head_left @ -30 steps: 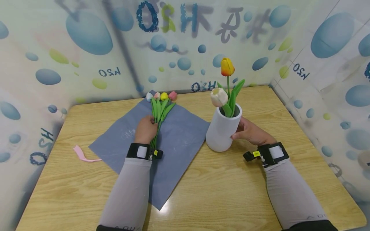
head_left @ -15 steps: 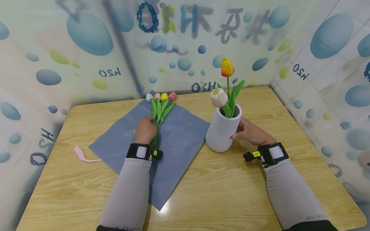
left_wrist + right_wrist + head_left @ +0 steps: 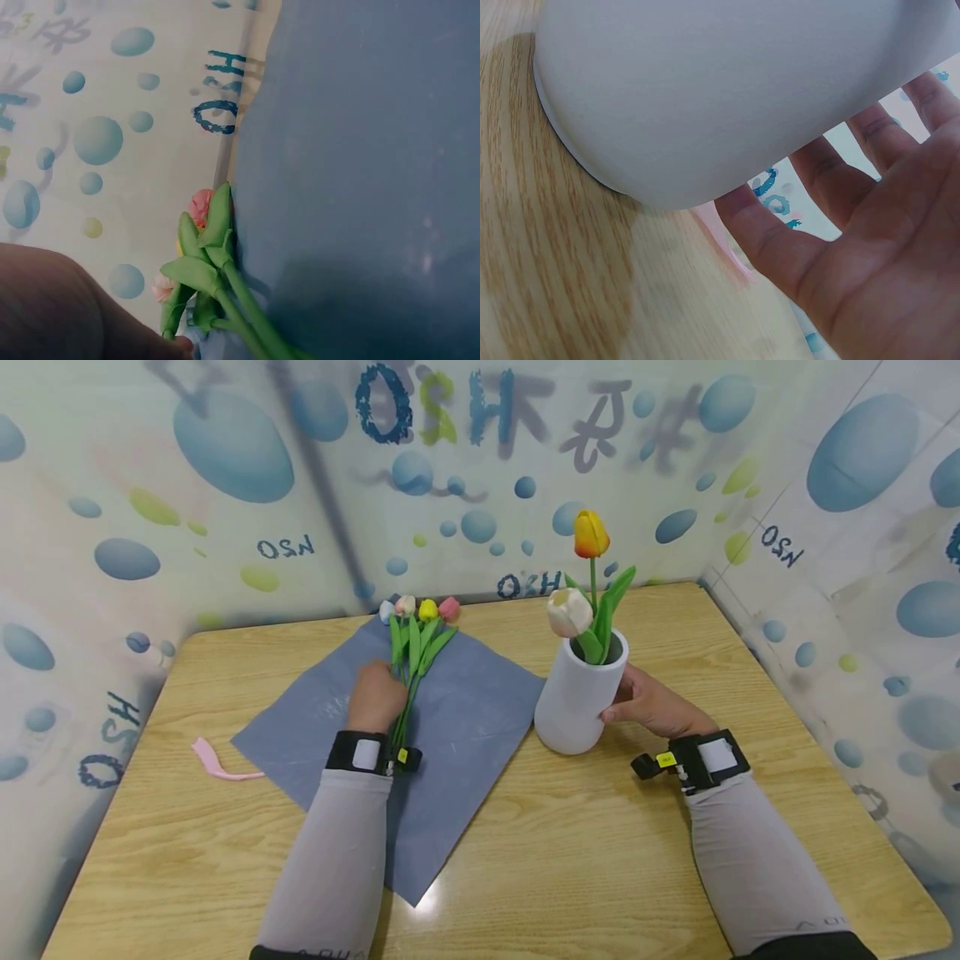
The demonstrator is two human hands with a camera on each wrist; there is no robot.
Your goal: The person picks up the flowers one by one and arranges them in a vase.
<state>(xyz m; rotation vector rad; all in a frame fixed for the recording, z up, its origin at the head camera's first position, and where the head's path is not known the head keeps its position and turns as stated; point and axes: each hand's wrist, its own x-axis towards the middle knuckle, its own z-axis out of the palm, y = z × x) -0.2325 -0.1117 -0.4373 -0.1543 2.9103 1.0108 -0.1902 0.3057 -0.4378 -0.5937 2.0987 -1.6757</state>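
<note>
Tulips [image 3: 414, 646] are lying on the blue-grey sheet [image 3: 468, 735], where we are pinching stems [image 3: 404, 716] with our curled left hand [image 3: 375, 697] while our right hand [image 3: 651, 702], fingers [image 3: 829, 180] spread, is holding the white vase [image 3: 573, 706].

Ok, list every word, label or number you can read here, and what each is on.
"OSH", perhaps mirrored "H2O": patterned wall, large and small.
Other wall lettering: too unclear to read.
Gray sleeves: lettering too small to read.
Yellow tags on the wrist straps: too small to read.

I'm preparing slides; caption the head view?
Left hand at four tulips on blue-grey sheet; right hand gripping white vase.
</note>
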